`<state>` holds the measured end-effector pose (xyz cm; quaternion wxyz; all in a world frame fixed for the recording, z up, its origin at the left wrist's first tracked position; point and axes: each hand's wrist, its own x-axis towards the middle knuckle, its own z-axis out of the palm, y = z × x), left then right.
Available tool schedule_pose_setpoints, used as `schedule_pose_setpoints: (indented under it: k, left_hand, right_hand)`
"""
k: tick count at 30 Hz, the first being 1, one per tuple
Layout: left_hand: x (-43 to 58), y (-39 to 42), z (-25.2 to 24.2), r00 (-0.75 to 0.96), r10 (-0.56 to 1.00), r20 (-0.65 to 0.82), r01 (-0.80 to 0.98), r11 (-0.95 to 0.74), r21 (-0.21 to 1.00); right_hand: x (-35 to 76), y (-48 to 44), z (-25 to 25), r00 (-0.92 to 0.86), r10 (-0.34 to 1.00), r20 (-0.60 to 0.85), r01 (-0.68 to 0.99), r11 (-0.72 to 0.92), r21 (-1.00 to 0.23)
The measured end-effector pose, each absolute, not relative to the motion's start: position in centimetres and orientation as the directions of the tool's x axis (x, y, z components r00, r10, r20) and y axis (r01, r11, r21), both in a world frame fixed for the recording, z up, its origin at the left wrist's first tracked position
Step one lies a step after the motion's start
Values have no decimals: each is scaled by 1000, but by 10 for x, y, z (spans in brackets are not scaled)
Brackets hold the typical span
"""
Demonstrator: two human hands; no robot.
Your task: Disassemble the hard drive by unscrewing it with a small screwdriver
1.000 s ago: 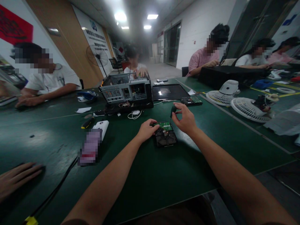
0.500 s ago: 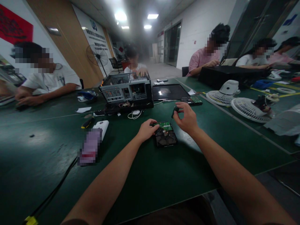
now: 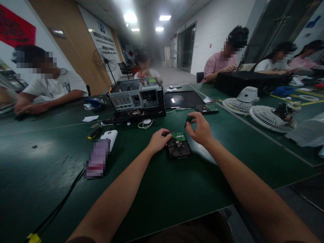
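Note:
A hard drive [image 3: 179, 148] lies on the green table with its circuit board [image 3: 178, 136] facing up. My left hand [image 3: 159, 140] grips the drive's left edge, thumb near the board and fingers at the far corner. Held between the thumb and fingers of my right hand [image 3: 199, 128] is a screwdriver [image 3: 187, 120] with a dark handle. Its thin shaft points down to the right edge of the circuit board; whether the tip sits in a screw is too small to tell.
An opened computer case [image 3: 138, 98] stands beyond the drive, with a black panel [image 3: 183, 99] beside it. Another drive [image 3: 207, 108] lies farther right, near white fan parts [image 3: 270, 118]. On the left are a phone [image 3: 98, 157] and a yellow-black tool [image 3: 95, 133]. Several people sit around.
My right hand and the screwdriver have shifted slightly left, the handle now more upright. My left hand and the drive stay put. Behind the case, a person's hand has moved off its top.

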<state>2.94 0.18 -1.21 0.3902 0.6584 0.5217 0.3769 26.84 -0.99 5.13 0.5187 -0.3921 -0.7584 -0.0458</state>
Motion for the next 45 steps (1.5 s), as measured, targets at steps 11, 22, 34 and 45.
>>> schedule_pose_setpoints:
  k: [11, 22, 34, 45]
  left_hand:
    - [29, 5, -13, 166, 986, 27, 399, -92, 912]
    - [31, 0, -5, 163, 986, 20, 407, -86, 909]
    - [29, 4, -13, 161, 986, 44, 432, -111, 895]
    - [28, 6, -14, 170, 985, 16, 410, -86, 908]
  right_hand:
    - [272, -7, 50, -190, 531, 826, 675, 682, -282]
    - [272, -6, 51, -120, 511, 851, 676, 670, -307]
    - [268, -9, 50, -118, 528, 841, 615, 704, -355]
    - [268, -10, 50, -114, 525, 843, 661, 674, -331]
